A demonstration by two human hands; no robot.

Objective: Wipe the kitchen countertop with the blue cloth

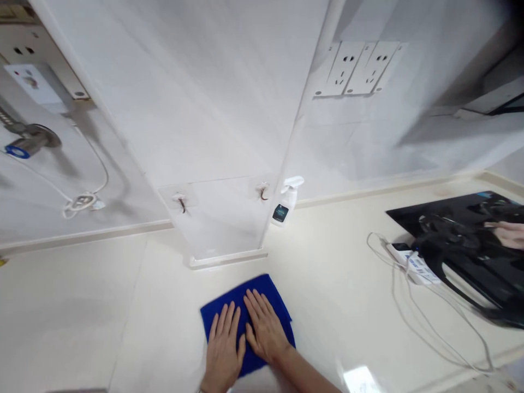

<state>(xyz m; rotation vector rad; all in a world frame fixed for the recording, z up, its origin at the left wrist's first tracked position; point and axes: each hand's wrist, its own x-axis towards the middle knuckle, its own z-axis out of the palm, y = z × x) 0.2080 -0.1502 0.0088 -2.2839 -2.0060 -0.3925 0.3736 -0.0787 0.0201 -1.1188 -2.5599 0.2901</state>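
Note:
A folded blue cloth (262, 284) lies flat on the pale countertop (335, 262), just in front of the base of a white tiled pillar. Both my hands press down on it, palms lowered. My left hand (223, 346) rests on the cloth's left part with its fingers stretched out. Beside it, my right hand (266, 333) lies flat on the middle and right of the cloth, fingers straight and pointing away from me. The cloth beneath the palms is hidden.
A white spray bottle (285, 202) stands right of the pillar (213, 218). Farther right are a white power strip (415, 265) with loose cables and a black glossy appliance (483, 251). Wall sockets (356, 68) are above. A valve (30, 142) and hanging cord are at left.

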